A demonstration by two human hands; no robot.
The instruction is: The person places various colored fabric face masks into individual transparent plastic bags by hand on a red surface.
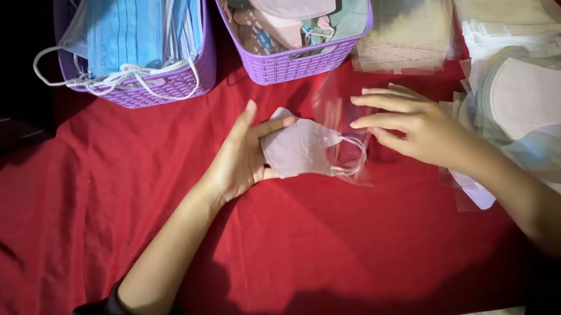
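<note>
Both hands [244, 158] [410, 126] around pink mask [297, 149]

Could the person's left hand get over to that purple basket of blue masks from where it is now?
Probably yes. The left hand holds a folded pink mask, but only bare red cloth lies between it and the purple basket of blue masks.

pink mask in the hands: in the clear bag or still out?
Partly in. The folded pale pink face mask, held by the left hand, has its ear-loop end inside the clear plastic sleeve that the right hand touches; the rest is outside.
</note>
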